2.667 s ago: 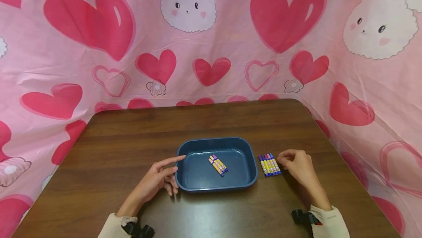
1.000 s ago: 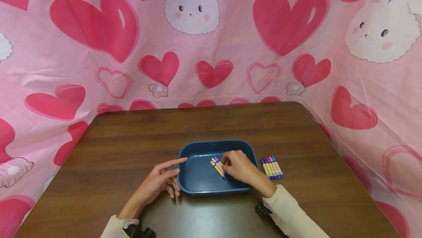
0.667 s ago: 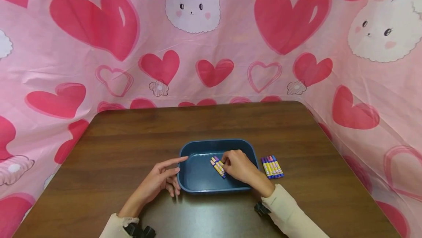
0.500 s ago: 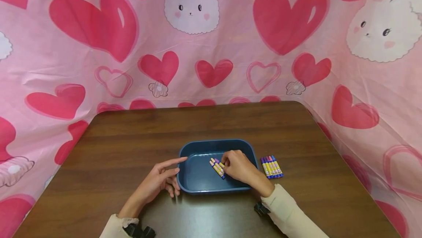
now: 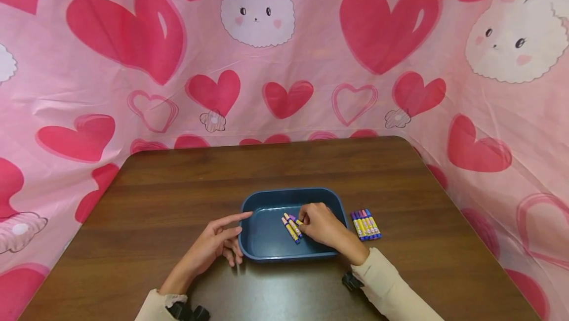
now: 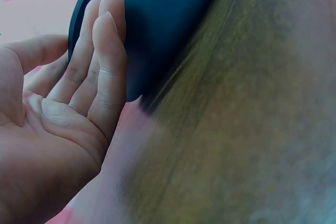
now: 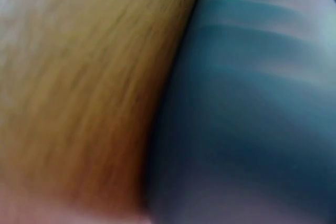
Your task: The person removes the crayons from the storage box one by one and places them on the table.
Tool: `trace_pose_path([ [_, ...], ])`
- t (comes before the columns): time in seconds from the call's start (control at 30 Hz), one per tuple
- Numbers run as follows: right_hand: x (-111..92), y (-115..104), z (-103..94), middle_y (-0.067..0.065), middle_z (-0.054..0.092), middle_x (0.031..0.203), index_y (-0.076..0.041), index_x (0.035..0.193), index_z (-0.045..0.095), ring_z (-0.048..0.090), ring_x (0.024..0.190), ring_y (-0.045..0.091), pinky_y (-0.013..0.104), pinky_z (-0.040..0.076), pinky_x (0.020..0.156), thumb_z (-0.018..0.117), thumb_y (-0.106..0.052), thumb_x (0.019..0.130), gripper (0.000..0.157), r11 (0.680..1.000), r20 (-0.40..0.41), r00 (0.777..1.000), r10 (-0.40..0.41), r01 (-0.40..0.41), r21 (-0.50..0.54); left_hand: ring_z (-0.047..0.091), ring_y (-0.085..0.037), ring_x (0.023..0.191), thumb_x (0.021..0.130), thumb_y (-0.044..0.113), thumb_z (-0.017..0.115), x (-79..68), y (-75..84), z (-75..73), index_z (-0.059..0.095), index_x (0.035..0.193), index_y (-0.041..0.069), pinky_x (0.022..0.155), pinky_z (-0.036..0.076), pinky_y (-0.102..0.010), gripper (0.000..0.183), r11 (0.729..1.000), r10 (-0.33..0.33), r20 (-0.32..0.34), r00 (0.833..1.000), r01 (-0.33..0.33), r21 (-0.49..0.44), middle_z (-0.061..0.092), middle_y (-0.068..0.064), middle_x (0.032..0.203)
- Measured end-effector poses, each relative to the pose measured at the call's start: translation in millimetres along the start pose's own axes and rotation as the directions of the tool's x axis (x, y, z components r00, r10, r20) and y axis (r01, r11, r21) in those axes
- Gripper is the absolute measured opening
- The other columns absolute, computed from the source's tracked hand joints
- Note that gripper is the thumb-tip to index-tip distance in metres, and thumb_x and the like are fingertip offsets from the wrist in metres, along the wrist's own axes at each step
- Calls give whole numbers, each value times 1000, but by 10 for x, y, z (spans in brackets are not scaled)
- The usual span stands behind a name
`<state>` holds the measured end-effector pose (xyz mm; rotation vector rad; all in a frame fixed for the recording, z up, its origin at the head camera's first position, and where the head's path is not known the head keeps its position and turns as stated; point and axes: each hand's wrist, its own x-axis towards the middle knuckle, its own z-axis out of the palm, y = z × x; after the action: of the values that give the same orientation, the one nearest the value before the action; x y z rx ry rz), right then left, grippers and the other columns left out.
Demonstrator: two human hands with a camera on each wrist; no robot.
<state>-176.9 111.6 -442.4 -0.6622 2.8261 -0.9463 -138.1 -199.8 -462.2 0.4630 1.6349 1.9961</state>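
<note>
The work seems partly done: loose crayons (image 5: pixel 290 231) lie inside the blue tray (image 5: pixel 266 246), where the right hand (image 5: pixel 322 223) seems to pinch the purple crayon (image 5: pixel 293 218); the left hand (image 5: pixel 218 241), fingers extended, touches the tray; one crayon row (image 5: pixel 366 225) is left on the bench (image 5: pixel 178 202)

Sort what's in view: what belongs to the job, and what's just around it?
In the job: tray, crayons inside, left hand, right hand; probably the matching crayon row too.
Just around: table, backdrop, wrist cameras.
</note>
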Motion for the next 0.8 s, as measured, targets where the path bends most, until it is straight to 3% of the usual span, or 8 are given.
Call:
trace_pose_path([
  [0.8, 11, -23, -6, -1, 64, 76, -1, 92, 74, 54, 63, 9, 22, 48, 54, 71, -2, 86, 7, 999, -54, 998, -36, 35, -5, 72, -22, 65, 107, 16, 45, 2, 9, 2, 32, 153, 2, 57, 59, -32, 50, 1000, -9, -1, 1000, 9, 5, 72, -12, 78],
])
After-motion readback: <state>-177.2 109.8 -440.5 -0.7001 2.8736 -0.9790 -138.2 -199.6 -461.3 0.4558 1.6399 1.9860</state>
